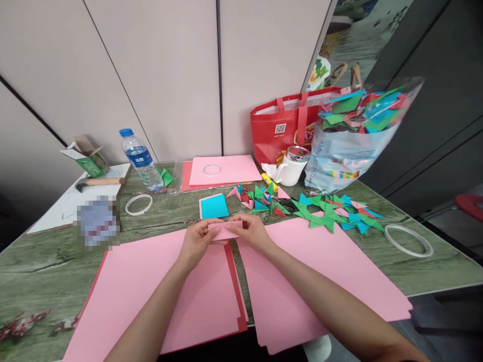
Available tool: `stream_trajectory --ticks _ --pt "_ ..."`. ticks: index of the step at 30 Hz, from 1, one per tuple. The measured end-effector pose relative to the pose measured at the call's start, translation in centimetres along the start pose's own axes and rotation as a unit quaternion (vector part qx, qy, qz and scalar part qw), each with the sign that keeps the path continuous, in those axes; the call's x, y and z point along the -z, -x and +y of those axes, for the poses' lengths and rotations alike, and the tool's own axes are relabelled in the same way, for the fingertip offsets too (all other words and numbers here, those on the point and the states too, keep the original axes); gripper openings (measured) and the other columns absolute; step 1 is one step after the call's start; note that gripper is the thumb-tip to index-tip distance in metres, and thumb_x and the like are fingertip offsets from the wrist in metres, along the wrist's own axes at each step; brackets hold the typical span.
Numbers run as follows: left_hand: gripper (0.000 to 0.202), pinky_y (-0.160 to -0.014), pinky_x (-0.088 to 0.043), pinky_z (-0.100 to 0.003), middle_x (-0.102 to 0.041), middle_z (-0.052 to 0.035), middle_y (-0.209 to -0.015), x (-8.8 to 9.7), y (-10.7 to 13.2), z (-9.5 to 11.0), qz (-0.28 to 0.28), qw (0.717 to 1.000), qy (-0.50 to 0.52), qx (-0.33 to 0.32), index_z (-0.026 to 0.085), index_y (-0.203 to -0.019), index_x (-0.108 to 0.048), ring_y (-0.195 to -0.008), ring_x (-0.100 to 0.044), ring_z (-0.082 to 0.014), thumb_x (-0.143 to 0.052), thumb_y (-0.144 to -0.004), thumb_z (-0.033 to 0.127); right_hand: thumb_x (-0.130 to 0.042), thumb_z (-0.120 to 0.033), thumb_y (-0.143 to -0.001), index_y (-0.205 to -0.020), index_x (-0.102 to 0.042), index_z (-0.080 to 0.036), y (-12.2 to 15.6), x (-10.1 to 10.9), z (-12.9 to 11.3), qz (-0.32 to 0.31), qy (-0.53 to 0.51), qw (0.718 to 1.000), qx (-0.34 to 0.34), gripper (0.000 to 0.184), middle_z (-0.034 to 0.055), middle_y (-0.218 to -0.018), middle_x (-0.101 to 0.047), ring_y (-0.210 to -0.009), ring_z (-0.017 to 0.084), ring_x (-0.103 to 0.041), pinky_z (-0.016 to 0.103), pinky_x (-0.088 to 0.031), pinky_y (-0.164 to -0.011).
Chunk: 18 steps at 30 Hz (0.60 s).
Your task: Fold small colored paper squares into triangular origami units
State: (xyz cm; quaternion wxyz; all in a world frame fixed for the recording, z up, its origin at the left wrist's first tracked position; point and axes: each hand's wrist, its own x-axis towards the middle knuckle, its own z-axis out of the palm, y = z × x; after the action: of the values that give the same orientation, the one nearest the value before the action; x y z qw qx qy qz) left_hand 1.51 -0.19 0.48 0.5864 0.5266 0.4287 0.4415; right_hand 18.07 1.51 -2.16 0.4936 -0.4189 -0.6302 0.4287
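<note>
Between my two hands is a small folded piece of pink paper [225, 231], held level above the table. My left hand [199, 240] pinches its left end, thumb on top. At the other end my right hand [252, 230] grips it the same way, fingers curled behind. Large pink sheets lie under my forearms in a left stack [162, 281], with red paper showing at its edge, and a right stack [302, 271]. Just beyond my hands rests a small pile of square paper, blue on top [214, 206]. Folded paper pieces [260, 198] in several colours lie behind my right hand.
Star-shaped rings of folded paper [320, 213] lie right of centre. A white mug [292, 168], a red bag [271, 133] and a plastic bag of paper pieces [343, 151] stand behind. At left are a water bottle [141, 158], a hammer [100, 183] and a white ring [139, 205].
</note>
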Motion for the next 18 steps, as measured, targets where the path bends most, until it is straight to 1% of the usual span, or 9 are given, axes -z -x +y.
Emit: stream_trajectory --ticks 3,9,14,18 --pt "0.032 -0.065 -0.056 -0.037 -0.069 -0.0047 -0.078 -0.06 0.02 0.05 0.006 1.000 -0.005 0.000 0.014 -0.090 -0.064 -0.069 -0.064 -0.0206 -0.066 -0.066 0.035 -0.063 -0.033 -0.068 -0.071 -0.064 -0.017 0.01 0.02 -0.06 -0.004 -0.002 1.000 -0.002 0.016 0.0025 -0.072 -0.064 -0.067 0.016 -0.057 0.026 -0.044 -0.060" --pt "0.043 -0.061 -0.056 -0.035 -0.066 -0.0009 -0.064 -0.07 -0.01 -0.19 0.024 0.999 -0.017 -0.015 0.015 -0.102 -0.062 -0.063 -0.063 -0.0187 -0.064 -0.067 0.038 -0.063 -0.034 -0.068 -0.071 -0.064 -0.017 -0.03 0.05 -0.20 -0.001 0.013 1.000 -0.009 0.017 0.0017 -0.071 -0.064 -0.066 0.015 -0.055 0.025 -0.043 -0.058" --pt "0.035 -0.057 -0.055 -0.032 -0.064 -0.0003 -0.065 -0.19 0.03 -0.12 0.020 1.000 -0.013 -0.018 0.016 -0.098 -0.064 -0.061 -0.061 -0.0168 -0.064 -0.069 0.035 -0.063 -0.033 -0.068 -0.072 -0.064 -0.017 0.00 0.09 -0.26 -0.001 0.005 1.000 -0.014 0.017 0.0017 -0.072 -0.063 -0.065 0.015 -0.055 0.025 -0.042 -0.058" --pt "0.032 -0.051 -0.051 -0.027 -0.062 0.0007 -0.062 -0.38 0.11 0.22 0.040 0.998 -0.039 -0.024 0.016 -0.094 -0.065 -0.056 -0.057 -0.0147 -0.064 -0.068 0.035 -0.062 -0.034 -0.068 -0.071 -0.064 -0.017 -0.03 0.10 -0.24 -0.001 0.008 1.000 -0.009 0.018 0.0016 -0.071 -0.064 -0.066 0.015 -0.056 0.026 -0.042 -0.058"
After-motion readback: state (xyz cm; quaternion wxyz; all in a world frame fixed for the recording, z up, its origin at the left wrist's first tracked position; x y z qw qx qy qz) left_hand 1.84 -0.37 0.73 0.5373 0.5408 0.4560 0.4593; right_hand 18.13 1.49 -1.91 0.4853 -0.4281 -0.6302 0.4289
